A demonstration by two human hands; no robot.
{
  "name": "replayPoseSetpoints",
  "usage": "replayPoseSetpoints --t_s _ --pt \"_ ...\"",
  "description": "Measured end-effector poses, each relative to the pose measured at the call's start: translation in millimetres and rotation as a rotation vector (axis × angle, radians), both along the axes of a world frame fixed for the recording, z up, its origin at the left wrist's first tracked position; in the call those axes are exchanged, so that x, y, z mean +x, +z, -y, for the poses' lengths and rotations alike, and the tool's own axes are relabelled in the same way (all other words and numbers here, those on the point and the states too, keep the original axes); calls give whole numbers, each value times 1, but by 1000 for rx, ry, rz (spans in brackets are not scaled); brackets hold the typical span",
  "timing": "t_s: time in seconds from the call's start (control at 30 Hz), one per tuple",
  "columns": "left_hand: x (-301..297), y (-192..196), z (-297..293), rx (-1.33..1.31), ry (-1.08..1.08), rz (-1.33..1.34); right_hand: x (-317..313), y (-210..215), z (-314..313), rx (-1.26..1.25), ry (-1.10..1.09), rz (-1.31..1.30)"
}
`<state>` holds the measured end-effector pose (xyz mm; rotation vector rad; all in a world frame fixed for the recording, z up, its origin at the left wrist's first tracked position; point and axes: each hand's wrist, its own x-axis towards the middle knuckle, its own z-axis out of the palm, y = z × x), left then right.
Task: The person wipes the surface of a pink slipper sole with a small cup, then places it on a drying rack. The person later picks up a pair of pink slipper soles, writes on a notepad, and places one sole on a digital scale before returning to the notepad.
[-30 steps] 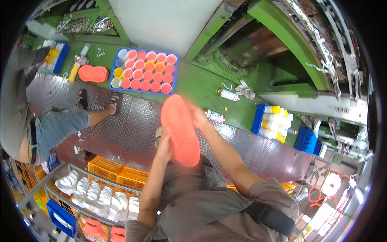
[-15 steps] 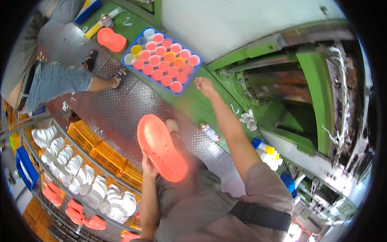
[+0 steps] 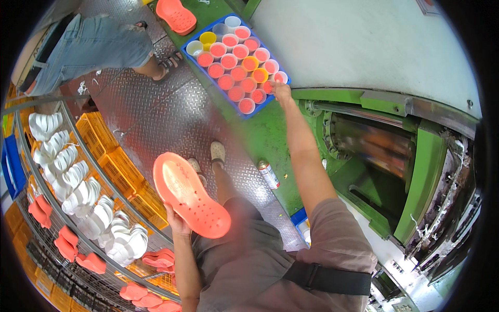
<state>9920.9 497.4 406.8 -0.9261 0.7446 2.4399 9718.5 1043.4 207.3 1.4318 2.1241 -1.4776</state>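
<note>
My left hand [image 3: 178,221] grips a coral clog-style shoe [image 3: 189,195] by its left side, its perforated surface facing up in front of my body. Stretched forward, my right hand [image 3: 282,92] has its fingers closed at the rim of a cup [image 3: 268,87] by the right end of a blue tray [image 3: 214,84]. Rows of cups filled with coral granules stand in that tray. A white cup [image 3: 195,48] and a yellow cup [image 3: 208,38] at its left end show no coral fill. My fingertips are partly hidden at the cup.
Another coral shoe [image 3: 176,16] lies beyond the tray. A spray can [image 3: 268,174] stands near the green machine base [image 3: 296,156]. At left, a rack holds white shoe-shaped pieces [image 3: 83,195], above orange crates [image 3: 117,166]. A person in jeans [image 3: 99,54] stands at upper left.
My right hand has moved from beside the tray to a cup at its right end. The held shoe has shifted slightly left and down. The whole view has turned.
</note>
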Motion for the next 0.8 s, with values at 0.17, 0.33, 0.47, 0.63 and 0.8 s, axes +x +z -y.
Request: replayPoseSetpoints --t_s 0.17,0.33,0.47,0.63,0.8 --pt "4 -5 6 -31 26 24 3 -18 -13 112 70 51" --pt "6 -4 7 10 62 19 0 -26 -21 226 151 82" --pt "9 -3 8 34 56 -5 2 -6 -9 25 84 16" --pt "17 -9 12 35 65 11 22 28 35 -577 33 -6" --pt "21 -10 10 39 68 -30 32 34 82 -647 143 11"
